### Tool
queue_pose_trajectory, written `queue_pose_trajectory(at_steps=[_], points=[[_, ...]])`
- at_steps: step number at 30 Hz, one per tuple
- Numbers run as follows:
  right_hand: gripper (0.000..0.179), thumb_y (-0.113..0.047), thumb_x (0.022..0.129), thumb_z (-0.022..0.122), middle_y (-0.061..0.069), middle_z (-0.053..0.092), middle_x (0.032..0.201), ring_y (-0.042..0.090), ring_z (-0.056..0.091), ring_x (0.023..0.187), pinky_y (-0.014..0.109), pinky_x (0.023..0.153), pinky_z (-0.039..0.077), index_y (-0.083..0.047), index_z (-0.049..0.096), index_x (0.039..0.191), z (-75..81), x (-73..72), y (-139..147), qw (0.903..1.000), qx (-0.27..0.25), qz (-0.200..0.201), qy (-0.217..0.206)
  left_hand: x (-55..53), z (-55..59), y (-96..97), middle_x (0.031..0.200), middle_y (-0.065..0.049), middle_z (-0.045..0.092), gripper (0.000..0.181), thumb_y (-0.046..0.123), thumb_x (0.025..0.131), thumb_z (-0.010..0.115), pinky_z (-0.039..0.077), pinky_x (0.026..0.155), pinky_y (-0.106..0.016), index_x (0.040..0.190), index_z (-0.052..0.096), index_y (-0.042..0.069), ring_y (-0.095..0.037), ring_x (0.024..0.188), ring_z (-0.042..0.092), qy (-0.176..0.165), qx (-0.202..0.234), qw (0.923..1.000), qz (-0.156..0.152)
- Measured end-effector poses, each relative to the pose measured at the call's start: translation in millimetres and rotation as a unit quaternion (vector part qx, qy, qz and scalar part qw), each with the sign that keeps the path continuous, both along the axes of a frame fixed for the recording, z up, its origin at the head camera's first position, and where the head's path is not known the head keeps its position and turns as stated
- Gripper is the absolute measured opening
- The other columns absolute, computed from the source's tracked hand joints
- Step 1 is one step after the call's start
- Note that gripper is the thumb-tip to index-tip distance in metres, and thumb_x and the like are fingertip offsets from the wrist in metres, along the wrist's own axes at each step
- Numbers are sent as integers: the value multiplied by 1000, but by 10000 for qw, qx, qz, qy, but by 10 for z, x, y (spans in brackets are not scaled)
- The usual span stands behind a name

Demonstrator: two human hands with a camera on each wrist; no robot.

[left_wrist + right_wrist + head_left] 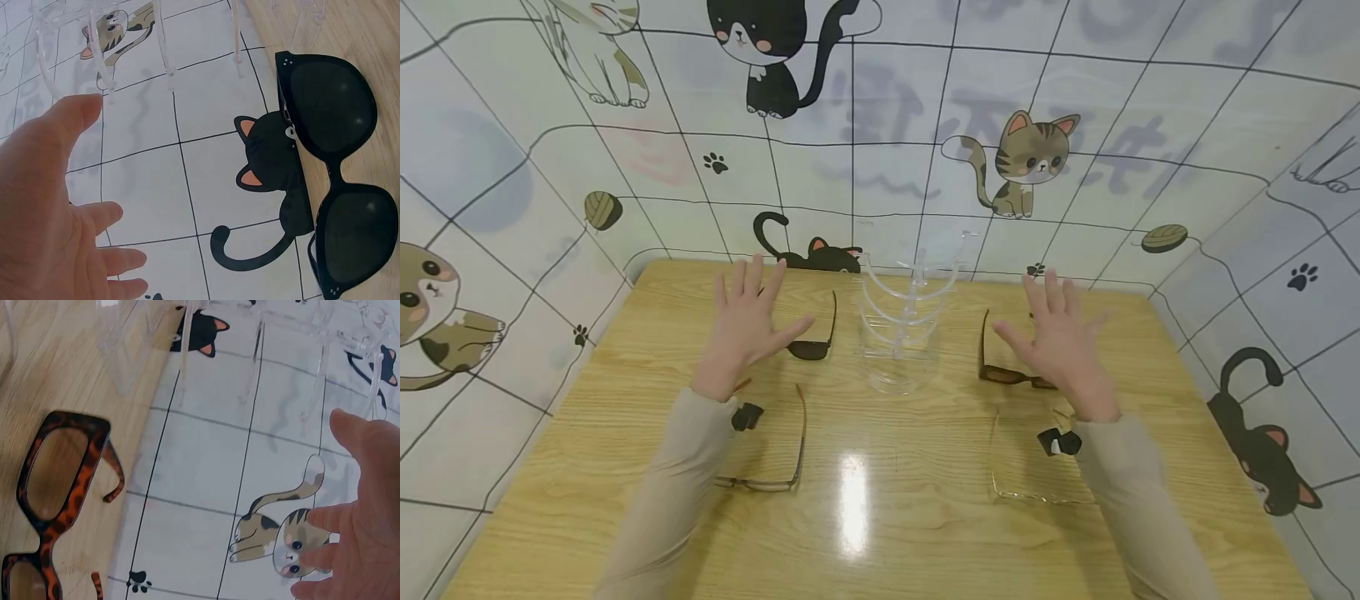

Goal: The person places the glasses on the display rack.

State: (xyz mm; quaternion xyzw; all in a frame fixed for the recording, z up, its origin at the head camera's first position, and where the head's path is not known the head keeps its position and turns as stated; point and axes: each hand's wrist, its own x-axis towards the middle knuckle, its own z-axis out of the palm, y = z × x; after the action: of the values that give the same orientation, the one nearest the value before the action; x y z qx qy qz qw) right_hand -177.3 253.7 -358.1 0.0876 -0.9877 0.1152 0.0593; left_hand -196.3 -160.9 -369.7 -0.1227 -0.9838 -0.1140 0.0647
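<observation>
My left hand (747, 323), fingers spread, is held above black sunglasses (809, 349) on the left of the table and covers part of them. Their two dark lenses (334, 106) show fully in the left wrist view. On the other side my right hand (1060, 342) also has its fingers spread, over tortoiseshell glasses (1004, 376). The right wrist view shows their brown-spotted frame (78, 487). Neither hand holds anything. Between them stands a clear plastic glasses stand (901, 329) with several curved arms; no glasses hang on it.
Thin-framed eyeglasses (800, 450) with a black tag (747, 417) lie near my left forearm. Gold-rimmed eyeglasses (1037, 499) with a black tag (1054, 442) lie partly under my right sleeve. White cat-printed panels (895, 175) enclose the wooden table (910, 533) at the back and sides.
</observation>
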Motion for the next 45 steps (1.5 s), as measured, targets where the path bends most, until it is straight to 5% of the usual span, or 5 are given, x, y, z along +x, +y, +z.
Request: queue_pose_trajectory(at_steps=[8,15,22,31,45], points=[[72,-49,93,51,24,24,149,48,23,132,75,93,22,-4,29,145,6,131,-301,9970,-121,435,632,208,-4,-258,149,-25,23,83,53,87,56,11,108,-62,148,25,7,-43,136,18,339,294,9987,-239],[57,-31,88,65,25,47,134,43,43,121,58,97,37,3,49,131,-100,291,-673,9800,-931,1058,1402,436,-41,-489,130,-29,48,66,29,86,66,34,101,-56,137,41,-4,-45,118,45,802,765,9910,-746],[48,-29,91,63,20,54,127,37,50,116,52,87,47,-1,52,129,-206,448,-1066,9724,-1447,1452,1112,667,-176,-698,116,-29,58,50,16,87,65,46,85,-56,127,49,-9,-46,102,56,930,782,9905,-645],[40,-27,92,61,17,63,116,32,59,107,46,84,51,0,59,122,-466,554,-1467,9648,-1703,1908,605,886,-338,-915,117,-28,58,40,13,90,60,46,84,-57,124,53,-8,-46,105,54,230,758,9967,-200],[27,-19,89,65,13,69,97,23,65,87,36,74,55,2,66,105,-854,646,-1946,9453,-1923,2633,78,1064,-671,-1081,108,-29,62,31,11,90,60,51,76,-53,111,61,-12,-42,92,61,-524,1206,9912,115]])
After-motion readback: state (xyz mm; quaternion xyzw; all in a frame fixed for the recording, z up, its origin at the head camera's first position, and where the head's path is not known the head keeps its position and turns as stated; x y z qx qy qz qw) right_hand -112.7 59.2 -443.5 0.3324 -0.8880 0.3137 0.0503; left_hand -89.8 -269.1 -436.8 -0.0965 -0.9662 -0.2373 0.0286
